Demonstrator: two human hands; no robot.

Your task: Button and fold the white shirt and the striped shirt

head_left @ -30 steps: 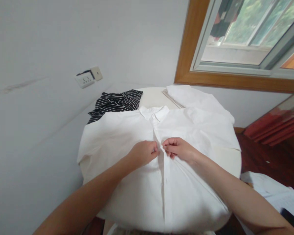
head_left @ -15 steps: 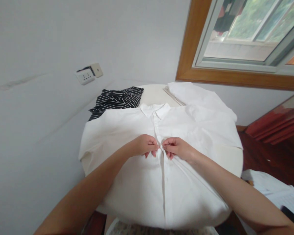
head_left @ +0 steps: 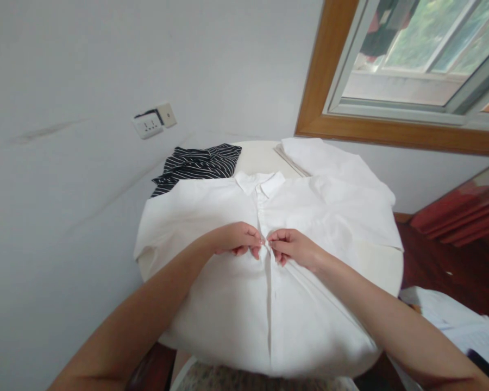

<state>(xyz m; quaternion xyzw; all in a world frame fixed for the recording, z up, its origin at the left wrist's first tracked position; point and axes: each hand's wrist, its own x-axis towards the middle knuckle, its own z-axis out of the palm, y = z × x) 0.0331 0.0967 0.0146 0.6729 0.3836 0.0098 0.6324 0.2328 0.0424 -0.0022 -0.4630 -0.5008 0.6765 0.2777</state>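
A white collared shirt [head_left: 224, 304] lies spread front side up over a round table [head_left: 385, 266], its collar toward the wall. My left hand [head_left: 241, 239] pinches one front edge of the shirt at mid-chest. Facing it, my right hand [head_left: 288, 245] pinches the other front edge, with the fingertips of both hands nearly touching. Whether a button sits between them is too small to make out. Above the hands the placket looks joined near the collar; below them a narrow gap runs down the front.
Behind the shirt lies a folded black striped garment [head_left: 199, 165] at the left, with folded white cloth [head_left: 321, 155] at the right. A wall socket [head_left: 150, 124] is beyond the table. Papers [head_left: 464, 326] lie lower right, and a red curtain [head_left: 464, 209] hangs beneath the window [head_left: 407, 70].
Both hands stay at the same spot on the placket with only slight finger shifts. The whole view has moved a little.
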